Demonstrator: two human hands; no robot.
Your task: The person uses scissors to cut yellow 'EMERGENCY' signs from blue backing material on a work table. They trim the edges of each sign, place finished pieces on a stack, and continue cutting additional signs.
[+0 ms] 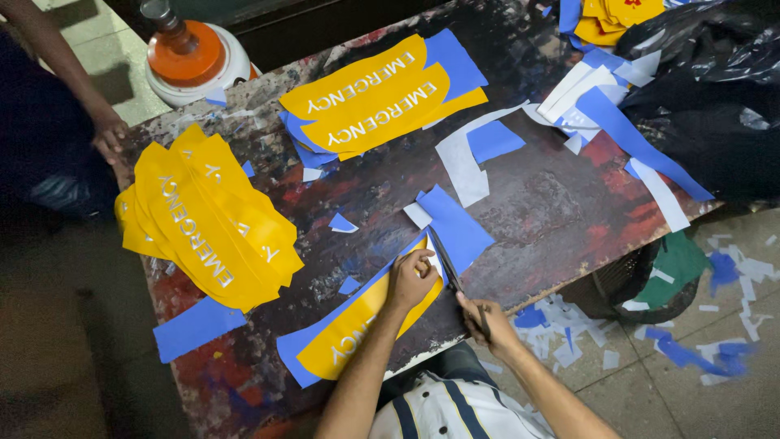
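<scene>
Pressing hand: your left hand (410, 280) lies flat, fingers bent, on the yellow curved sticker with blue backing paper (351, 325), pinning it to the table.
Cutting hand: your right hand (487, 321) is clenched around the handles of the dark-bladed scissors (447, 262).
Blades: they point away from you, lying along the sticker's right end, just beside your left hand.
Sticker: it lies at the near edge of the paint-stained dark worktable (552, 211), directly in front of you.
Left stack: a pile of finished yellow curved stickers (207, 219).
Far stack: more yellow stickers on blue sheets (382, 97).
Floor: blue and white paper offcuts (699, 341) lie scattered.
Bystander: another person's hand (110, 138) rests at the table's left corner.
</scene>
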